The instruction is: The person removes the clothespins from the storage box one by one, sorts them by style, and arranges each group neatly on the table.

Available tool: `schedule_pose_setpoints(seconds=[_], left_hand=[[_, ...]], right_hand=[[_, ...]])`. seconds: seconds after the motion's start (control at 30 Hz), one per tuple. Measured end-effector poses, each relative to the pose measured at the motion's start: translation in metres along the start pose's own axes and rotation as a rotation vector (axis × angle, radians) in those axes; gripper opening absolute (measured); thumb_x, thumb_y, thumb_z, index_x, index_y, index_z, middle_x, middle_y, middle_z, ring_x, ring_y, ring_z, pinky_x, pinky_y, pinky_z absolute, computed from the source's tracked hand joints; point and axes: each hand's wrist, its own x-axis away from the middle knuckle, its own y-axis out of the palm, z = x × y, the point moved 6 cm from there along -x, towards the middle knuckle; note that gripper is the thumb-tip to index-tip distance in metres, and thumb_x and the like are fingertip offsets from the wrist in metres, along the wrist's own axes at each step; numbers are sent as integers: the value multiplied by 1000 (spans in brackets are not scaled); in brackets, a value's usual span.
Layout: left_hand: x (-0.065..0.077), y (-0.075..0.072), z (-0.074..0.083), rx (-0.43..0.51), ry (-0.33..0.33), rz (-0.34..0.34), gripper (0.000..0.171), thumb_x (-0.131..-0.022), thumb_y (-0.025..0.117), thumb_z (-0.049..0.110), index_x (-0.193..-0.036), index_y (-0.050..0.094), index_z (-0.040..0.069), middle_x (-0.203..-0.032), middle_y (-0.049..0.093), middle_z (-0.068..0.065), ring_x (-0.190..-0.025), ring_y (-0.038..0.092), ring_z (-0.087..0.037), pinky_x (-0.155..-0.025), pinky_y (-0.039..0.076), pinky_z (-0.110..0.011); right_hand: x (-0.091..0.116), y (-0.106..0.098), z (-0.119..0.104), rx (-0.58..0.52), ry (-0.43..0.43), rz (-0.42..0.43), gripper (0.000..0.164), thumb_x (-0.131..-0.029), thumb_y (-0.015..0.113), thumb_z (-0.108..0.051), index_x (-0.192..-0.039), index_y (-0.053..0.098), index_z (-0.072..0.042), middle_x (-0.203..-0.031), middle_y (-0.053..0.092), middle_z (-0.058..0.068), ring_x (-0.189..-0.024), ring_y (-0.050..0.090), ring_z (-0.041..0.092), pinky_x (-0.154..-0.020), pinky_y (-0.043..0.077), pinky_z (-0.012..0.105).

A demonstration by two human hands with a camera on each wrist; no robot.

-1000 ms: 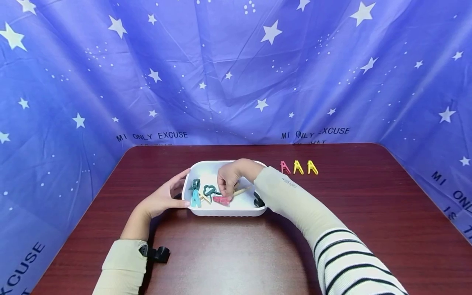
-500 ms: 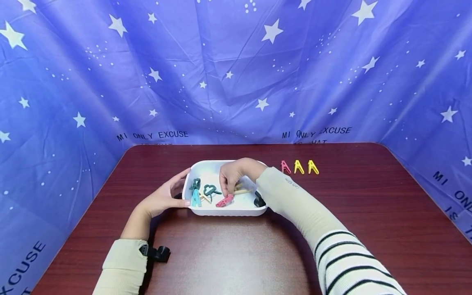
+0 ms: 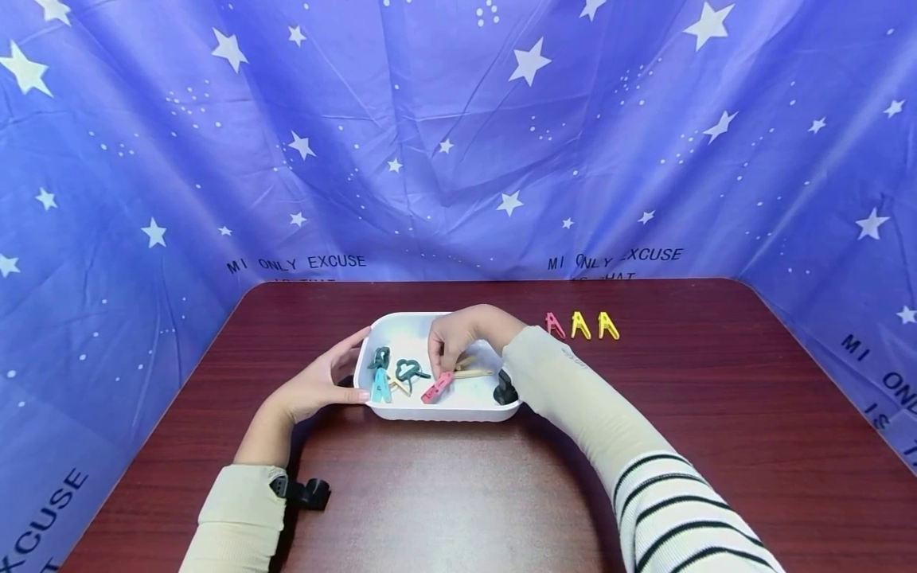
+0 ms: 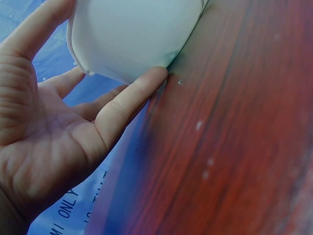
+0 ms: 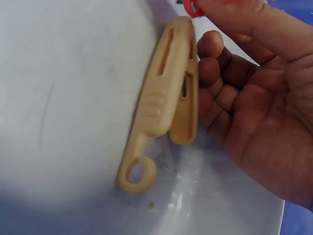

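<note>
My left hand (image 3: 318, 387) grips the left end of a white plastic tray (image 3: 408, 413), with the thumb at its near corner and the other fingers toward the back. Inside the tray, my right hand (image 3: 458, 334) pinches a red clothespin (image 3: 438, 387); in the right wrist view only its red tip (image 5: 192, 7) shows by the thumb. Beside that hand lies a beige clothespin (image 5: 161, 98) with a hooked end. Toward the tray's left are a light blue clothespin (image 3: 380, 387), a dark green clip (image 3: 380, 357), a green cloud-shaped clip (image 3: 409, 369) and another beige clothespin (image 3: 398, 386).
On the dark red wooden table (image 3: 458, 493), a red clothespin (image 3: 555, 325) and two yellow clothespins, one (image 3: 580, 325) beside the other (image 3: 607, 325), stand in a row right of the tray. A blue star-printed curtain (image 3: 444, 199) surrounds the table.
The red clothespin in my right hand has turned from lying sideways to slanting, its near end pointing toward me and left. That hand has shifted slightly right. The left hand stays on the tray.
</note>
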Motion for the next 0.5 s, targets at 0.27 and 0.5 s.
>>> schedule_pose_setpoints(seconds=[0.27, 0.5], left_hand=[[0, 0, 1, -9, 0, 4, 98, -79, 79, 9, -157, 20, 17, -149, 34, -25, -134, 34, -45, -95, 44, -29], [1, 0, 0, -5, 6, 1, 98, -80, 79, 8, -157, 19, 16, -149, 34, -25, -134, 34, -46, -96, 44, -31]], right_hand=[[13, -12, -8, 27, -68, 66, 14, -81, 70, 3, -91, 78, -3, -74, 69, -5, -62, 48, 4, -60, 38, 20], [28, -23, -15, -23, -63, 129, 13, -82, 67, 5, -88, 77, -1, -77, 71, 1, -64, 56, 7, -68, 52, 30]])
